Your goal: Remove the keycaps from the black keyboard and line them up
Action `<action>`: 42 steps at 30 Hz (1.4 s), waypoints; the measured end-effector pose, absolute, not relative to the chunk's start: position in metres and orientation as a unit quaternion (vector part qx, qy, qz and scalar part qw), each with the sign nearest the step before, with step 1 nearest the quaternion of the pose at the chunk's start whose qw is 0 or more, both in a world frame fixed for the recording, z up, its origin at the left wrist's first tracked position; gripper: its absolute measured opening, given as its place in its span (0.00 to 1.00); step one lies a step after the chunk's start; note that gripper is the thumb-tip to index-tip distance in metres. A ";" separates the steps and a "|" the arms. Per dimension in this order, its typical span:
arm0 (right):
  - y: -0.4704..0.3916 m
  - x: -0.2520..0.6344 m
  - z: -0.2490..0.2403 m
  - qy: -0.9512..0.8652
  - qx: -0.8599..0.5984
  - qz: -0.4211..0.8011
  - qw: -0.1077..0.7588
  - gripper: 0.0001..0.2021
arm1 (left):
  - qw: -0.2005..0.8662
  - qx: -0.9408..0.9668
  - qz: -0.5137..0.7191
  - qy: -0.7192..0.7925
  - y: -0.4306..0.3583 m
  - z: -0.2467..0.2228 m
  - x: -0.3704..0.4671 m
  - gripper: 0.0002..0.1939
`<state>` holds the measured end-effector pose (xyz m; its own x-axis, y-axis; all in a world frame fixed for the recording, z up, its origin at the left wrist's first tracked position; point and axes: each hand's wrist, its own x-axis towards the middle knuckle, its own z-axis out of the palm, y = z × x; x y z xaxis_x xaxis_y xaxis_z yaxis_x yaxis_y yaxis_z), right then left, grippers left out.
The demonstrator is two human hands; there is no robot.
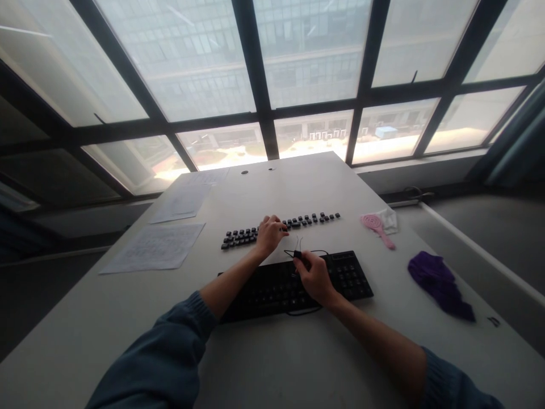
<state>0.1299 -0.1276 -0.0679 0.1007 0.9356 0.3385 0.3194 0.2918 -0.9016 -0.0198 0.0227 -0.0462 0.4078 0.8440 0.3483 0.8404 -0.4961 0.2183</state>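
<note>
My left hand (269, 235) reaches over a long double row of loose black keycaps (242, 236), with its thumb and fingertips closed around a small dark keycap (281, 229). My right hand (314, 276) grips the black handle of a wire keycap puller (297, 253); its thin wire prongs point away from me. Below both hands lies a black keyboard (264, 292), tilted slightly, with my left forearm and right hand covering parts of it. A black cable (320, 251) shows behind the keyboard, and more of it pokes out at the front edge.
Printed papers (155, 248) lie on the white table (272, 193) at left. On the right are a pink hairbrush (377, 227) on a clear plastic bag (390, 219), a purple cloth (438, 284) and a small dark item (493, 321) near the edge. Large windows (315, 51) stand beyond.
</note>
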 end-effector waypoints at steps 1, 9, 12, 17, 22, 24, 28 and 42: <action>-0.127 0.130 -0.068 -0.604 -0.519 0.292 0.530 0.11 | 0.001 0.839 0.209 0.503 0.024 -0.047 -0.021 0.08; -0.128 0.130 -0.067 -0.604 -0.522 0.297 0.524 0.12 | -0.002 0.840 0.208 0.501 0.027 -0.056 -0.024 0.07; -0.128 0.130 -0.067 -0.604 -0.522 0.297 0.524 0.12 | -0.002 0.840 0.215 0.498 0.027 -0.058 -0.025 0.08; -0.129 0.130 -0.066 -0.588 -0.518 0.313 0.536 0.12 | 0.006 0.836 0.234 0.496 0.024 -0.052 -0.027 0.09; -0.124 0.134 -0.061 -0.509 -0.501 0.377 0.589 0.13 | 0.009 0.824 0.282 0.491 0.002 -0.030 -0.034 0.07; -0.121 0.137 -0.058 -0.473 -0.499 0.403 0.603 0.13 | 0.023 0.826 0.294 0.481 -0.016 -0.022 -0.035 0.09; -0.122 0.144 -0.052 -0.490 -0.478 0.410 0.603 0.12 | 0.093 0.835 0.302 0.451 -0.064 -0.017 -0.032 0.12; -0.134 0.150 -0.058 -0.641 -0.484 0.283 0.525 0.09 | 0.250 0.805 0.307 0.442 -0.124 -0.054 -0.027 0.12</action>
<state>0.1497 -0.1337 -0.0580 0.0193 0.9169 0.3986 0.3235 0.3715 -0.8702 -0.0274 -0.1236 -0.0537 0.4217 0.8648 0.2727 0.5576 -0.4844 0.6741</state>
